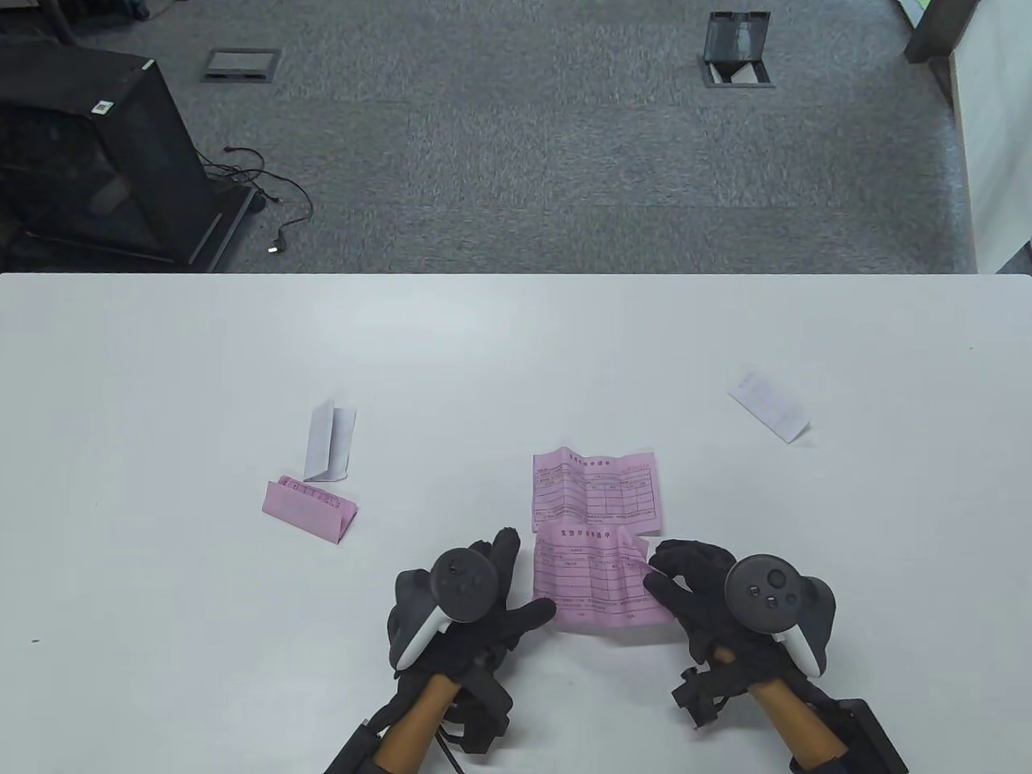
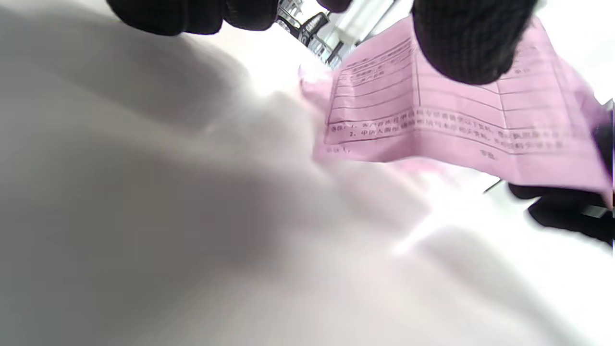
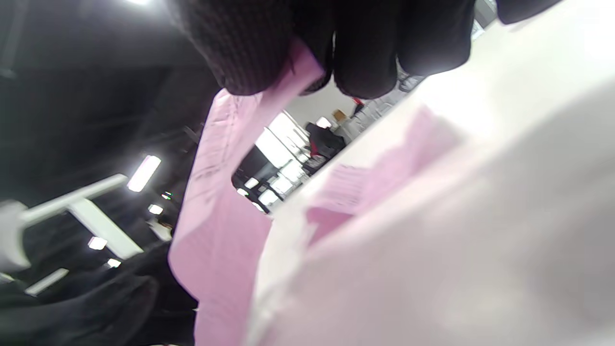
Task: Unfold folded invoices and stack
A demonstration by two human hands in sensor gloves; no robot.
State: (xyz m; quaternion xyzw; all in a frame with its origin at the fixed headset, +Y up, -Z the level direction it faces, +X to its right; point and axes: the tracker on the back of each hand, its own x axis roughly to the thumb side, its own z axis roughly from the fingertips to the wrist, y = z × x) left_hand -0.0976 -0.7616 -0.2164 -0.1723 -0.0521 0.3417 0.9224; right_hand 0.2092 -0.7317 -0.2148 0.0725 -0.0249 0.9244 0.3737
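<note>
While right hand (image 1: 685,588) pinches invoice (image 1: 597,584) (corner hidden).

bright even table view, blurry wrist views

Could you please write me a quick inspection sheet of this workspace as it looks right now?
Surface: white table, no marks seen.
Job's things: unfolded pink invoice lying flat; held pink invoice open, lifted off the table; folded pink invoice; two folded white invoices and still folded.
Clutter: nothing seen.
Grippers: left hand touches the held invoice's left edge, grip unclear; right hand pinches its right edge.
Cables: loose cable on the floor.
Surroundings: grey carpet, black cabinet, two floor boxes.
</note>
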